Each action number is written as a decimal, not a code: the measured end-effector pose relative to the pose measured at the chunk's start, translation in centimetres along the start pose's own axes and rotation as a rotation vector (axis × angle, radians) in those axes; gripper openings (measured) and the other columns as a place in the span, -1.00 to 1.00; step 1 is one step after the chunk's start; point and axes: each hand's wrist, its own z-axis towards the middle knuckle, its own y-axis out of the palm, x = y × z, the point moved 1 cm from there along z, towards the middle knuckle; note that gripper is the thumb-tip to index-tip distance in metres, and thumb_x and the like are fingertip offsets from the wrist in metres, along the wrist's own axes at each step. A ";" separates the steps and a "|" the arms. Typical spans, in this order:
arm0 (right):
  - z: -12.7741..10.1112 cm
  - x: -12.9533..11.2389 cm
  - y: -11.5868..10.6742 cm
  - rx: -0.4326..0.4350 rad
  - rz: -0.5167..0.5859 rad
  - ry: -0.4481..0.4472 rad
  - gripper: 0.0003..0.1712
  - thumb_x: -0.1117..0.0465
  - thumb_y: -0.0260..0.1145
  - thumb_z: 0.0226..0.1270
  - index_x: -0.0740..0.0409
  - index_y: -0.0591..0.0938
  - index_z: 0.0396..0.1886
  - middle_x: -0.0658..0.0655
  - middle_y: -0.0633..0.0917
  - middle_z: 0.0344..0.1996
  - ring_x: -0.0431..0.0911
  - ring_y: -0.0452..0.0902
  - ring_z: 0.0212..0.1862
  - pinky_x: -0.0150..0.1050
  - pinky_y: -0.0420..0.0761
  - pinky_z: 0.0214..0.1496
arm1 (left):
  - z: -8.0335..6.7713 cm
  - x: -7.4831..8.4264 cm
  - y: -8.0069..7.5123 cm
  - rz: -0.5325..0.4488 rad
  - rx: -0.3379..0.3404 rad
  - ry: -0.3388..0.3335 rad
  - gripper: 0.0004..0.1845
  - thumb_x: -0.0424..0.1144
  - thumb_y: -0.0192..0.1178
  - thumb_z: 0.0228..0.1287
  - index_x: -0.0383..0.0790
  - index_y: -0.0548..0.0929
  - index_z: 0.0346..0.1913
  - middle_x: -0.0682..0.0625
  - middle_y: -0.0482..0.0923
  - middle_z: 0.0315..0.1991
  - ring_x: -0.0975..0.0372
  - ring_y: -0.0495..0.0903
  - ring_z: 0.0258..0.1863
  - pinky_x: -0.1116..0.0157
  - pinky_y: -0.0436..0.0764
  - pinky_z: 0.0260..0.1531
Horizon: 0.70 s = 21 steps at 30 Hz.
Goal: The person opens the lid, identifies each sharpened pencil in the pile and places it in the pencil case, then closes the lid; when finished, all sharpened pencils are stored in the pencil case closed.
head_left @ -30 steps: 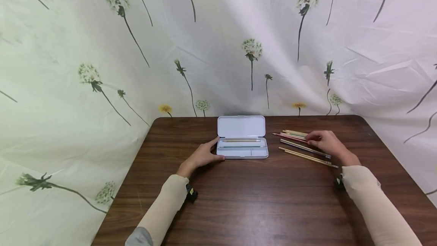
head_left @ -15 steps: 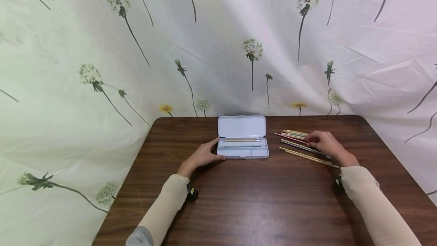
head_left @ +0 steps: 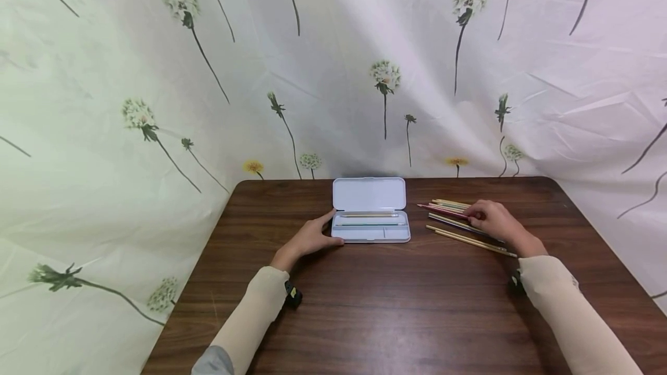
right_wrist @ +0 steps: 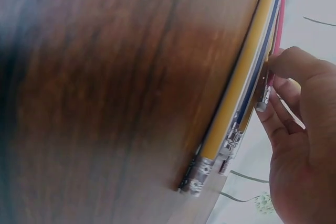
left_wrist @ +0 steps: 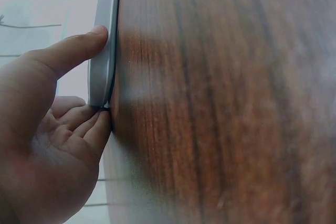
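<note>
A white pencil case (head_left: 359,235) lies with its lid raised at the table's far side; a yellow pencil (head_left: 365,215) and a green pencil (head_left: 367,224) rest inside. My left hand (head_left: 311,237) holds the case's left end, thumb on the front edge, fingers behind the end, as the left wrist view shows. To the right, my right hand (head_left: 495,224) pinches a red pencil (right_wrist: 281,19) near its eraser end between thumb and fingers. Blue and white pencils (head_left: 452,223) lie just in front, partly under that hand. Closer to me are yellow pencils (head_left: 466,240).
Behind the red pencil lie several more pencils (head_left: 445,202), partly hidden by my right hand. The brown wooden table (head_left: 375,305) ends at a white flowered cloth (head_left: 333,74) hanging behind it.
My right hand has shifted slightly left and now covers more of the blue and white pencils' ends. My left hand and the pencil case have stayed put.
</note>
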 end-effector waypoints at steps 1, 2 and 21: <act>0.0 0.0 0.0 -0.001 -0.003 0.007 -0.82 0.44 0.42 0.37 0.27 0.83 -0.09 0.21 0.80 -0.20 -0.03 0.63 -0.23 -0.05 0.63 -0.18 | 0.0 0.0 0.0 0.001 0.000 0.000 0.03 0.02 0.47 0.39 -0.07 0.09 0.74 -0.16 0.16 0.69 -0.04 0.23 0.66 -0.06 0.35 0.58; 0.0 -0.1 -0.1 -0.002 -0.007 0.013 -0.81 0.44 0.41 0.37 0.26 0.83 -0.08 0.24 0.81 -0.18 0.02 0.66 -0.21 0.00 0.65 -0.16 | 0.0 0.0 0.0 0.002 -0.001 0.000 0.03 0.02 0.47 0.39 -0.08 0.09 0.74 -0.16 0.16 0.69 -0.04 0.23 0.66 -0.06 0.35 0.58; 0.7 -2.0 -1.2 0.104 0.042 -0.048 -0.73 0.53 0.35 0.43 0.27 0.85 -0.01 0.23 0.82 -0.18 0.09 0.73 -0.15 -0.11 0.68 -0.19 | -0.1 0.1 0.0 0.002 0.004 0.001 0.02 -0.01 0.46 0.40 -0.10 0.10 0.74 -0.16 0.15 0.70 -0.04 0.21 0.67 -0.07 0.33 0.59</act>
